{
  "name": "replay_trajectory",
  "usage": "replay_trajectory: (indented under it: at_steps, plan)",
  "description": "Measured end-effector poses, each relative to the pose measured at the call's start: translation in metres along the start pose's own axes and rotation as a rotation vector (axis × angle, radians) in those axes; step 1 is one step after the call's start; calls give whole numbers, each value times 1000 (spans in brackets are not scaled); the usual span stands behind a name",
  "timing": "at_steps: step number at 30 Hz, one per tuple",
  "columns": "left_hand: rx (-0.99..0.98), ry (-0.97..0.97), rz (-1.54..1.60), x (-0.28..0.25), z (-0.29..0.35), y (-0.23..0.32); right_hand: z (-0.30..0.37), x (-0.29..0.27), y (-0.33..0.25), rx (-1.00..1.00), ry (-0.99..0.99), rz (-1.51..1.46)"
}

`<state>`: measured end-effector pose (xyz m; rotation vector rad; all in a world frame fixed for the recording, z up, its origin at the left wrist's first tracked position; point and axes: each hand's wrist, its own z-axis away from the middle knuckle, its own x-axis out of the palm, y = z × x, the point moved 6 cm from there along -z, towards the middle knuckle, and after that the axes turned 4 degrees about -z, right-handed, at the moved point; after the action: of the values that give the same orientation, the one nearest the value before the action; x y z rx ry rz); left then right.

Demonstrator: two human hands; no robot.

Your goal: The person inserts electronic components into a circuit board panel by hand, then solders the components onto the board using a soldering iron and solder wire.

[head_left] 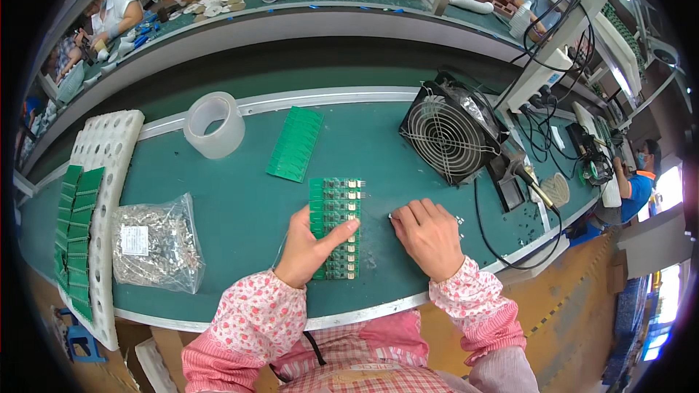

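A green circuit board panel (335, 207), divided into several narrow strips with small components, lies on the green mat in front of me. My left hand (314, 246) grips its left side, the thumb lying across its face. Small silver pins jut from the right edge of its top strips. To the right of the panel, my right hand (426, 236) is closed in a pinch, apart from the board. A tiny light metal part (391, 215) shows at its fingertips, too small to name surely. Several small loose parts (459, 227) lie beside that hand.
Beyond the panel lies another green board (295, 144). A tape roll (214, 125), a bag of silver parts (159, 247) and a white foam tray (109, 145) with green boards are leftward. A fan (451, 131) and a corded soldering iron (537, 191) stand rightward. People work across the bench.
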<state>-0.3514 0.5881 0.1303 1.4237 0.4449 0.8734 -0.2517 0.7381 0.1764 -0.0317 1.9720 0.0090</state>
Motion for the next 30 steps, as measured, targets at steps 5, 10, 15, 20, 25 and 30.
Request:
replay_trajectory:
  at_steps: [5,10,15,20,25,30]
  plan:
    - [8,13,29,-1,-2,-3,-9,6,-8,-128,-194,127]
    - [-13,14,51,-2,-2,-2,-21,7,-8,-148,-215,66]
    - [19,12,64,-1,-3,-2,-13,16,8,361,-185,-984]
    - [64,13,16,1,-2,0,-8,45,-2,692,-78,-1725]
    - [85,24,-61,3,-1,1,-9,50,-5,727,-80,-1791]
    - [113,19,-99,4,-1,2,-7,50,-6,719,-32,-1812]
